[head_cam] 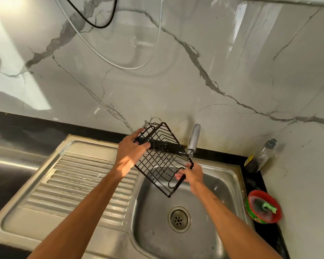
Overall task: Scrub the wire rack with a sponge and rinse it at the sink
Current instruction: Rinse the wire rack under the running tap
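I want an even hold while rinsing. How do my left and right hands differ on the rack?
The left hand grips the rack's upper-left edge, near the wall; the right hand grips its lower-right edge, just below the tap. The left hand is held higher than the right hand. Both curl round the rim, holding the rack tilted over the sink.

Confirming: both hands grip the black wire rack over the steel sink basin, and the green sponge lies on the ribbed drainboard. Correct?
No: the head view shows the green sponge in the round red bowl on the black counter at right, not on the ribbed drainboard. The rest holds: left hand and right hand grip the black wire rack over the steel sink basin.
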A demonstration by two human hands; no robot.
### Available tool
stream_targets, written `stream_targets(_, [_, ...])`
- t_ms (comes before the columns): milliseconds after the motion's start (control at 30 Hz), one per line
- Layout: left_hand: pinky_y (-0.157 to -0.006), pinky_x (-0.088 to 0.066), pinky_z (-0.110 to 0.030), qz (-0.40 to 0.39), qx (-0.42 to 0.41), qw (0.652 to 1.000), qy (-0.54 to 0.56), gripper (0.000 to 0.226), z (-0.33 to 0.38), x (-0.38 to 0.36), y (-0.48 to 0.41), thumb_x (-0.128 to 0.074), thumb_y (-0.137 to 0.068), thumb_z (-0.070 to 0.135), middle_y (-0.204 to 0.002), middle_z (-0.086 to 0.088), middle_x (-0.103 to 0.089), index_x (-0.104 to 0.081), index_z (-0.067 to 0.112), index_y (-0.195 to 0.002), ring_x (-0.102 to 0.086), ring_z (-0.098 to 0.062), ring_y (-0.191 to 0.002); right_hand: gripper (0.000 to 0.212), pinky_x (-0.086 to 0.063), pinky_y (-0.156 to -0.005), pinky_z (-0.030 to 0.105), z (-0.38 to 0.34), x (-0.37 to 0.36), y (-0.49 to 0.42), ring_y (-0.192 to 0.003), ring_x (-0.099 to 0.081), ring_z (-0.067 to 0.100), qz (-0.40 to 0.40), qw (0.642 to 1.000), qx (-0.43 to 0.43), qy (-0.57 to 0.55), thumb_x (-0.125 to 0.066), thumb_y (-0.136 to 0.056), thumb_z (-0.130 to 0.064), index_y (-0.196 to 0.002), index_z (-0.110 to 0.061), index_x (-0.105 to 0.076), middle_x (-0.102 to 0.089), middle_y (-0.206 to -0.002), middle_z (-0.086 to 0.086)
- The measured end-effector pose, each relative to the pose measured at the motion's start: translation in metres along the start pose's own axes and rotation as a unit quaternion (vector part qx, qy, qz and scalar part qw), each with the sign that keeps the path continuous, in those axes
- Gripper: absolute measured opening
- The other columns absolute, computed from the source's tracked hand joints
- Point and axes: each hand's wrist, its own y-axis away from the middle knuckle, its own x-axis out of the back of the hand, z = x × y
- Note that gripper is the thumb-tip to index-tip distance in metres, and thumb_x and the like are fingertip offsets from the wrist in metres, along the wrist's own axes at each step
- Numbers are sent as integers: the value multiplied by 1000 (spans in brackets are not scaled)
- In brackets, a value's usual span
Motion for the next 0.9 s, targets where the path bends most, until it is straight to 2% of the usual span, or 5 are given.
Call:
stream_targets(100, [-96,-57,-46,6,1,1000,-1,69,-3,-1,1,-75,-85,14,-141,-1,-61,-52,39,-145,-64,-34,-119,16,-62,-67,41,-4,7,-3,-88,-73,41,-14,997,-30,-69,-63,-92,2,-108,4,-62,-71,-99,29])
stream_targets(200, [-73,-52,-18,29,-2,999,15,66,-9,2,-1,-75,-85,18,-138,1,-63,-53,40,-144,-67,-12,-103,14,-63,-67,37,-6,4,-5,-85,-75,35,-1,998,-12,-61,-65,-93,-3,-106,4,-65,-73,-96,24])
stream_targets(300, [-64,-52,-19,31,-9,999,10,68,-9,0,-2,-76,-84,19,-136,-1,-63,-52,45,-142,-65,-9,-88,17,-62,-71,38,0,3,0,-87,-75,33,-53,998,-27,-34,-64,-92,1,-109,6,-64,-74,-96,23])
stream_targets(500, [-90,-52,-25,69,-3,997,43,69,-2,4,0,-74,-86,15,-152,4,-51,-51,41,-146,-56,-7,-112,19,-62,-67,34,-8,-2,3,-83,-76,28,-50,999,0,-21,-71,-86,2,-104,0,-68,-76,-96,19])
stream_targets(900, [-98,-52,-33,66,-29,996,45,70,2,-5,4,-75,-84,17,-154,3,-48,-50,44,-145,-56,-7,-114,17,-60,-59,32,-19,10,4,-78,-76,28,-9,999,37,-32,-70,-90,-7,-106,-1,-67,-75,-92,19])
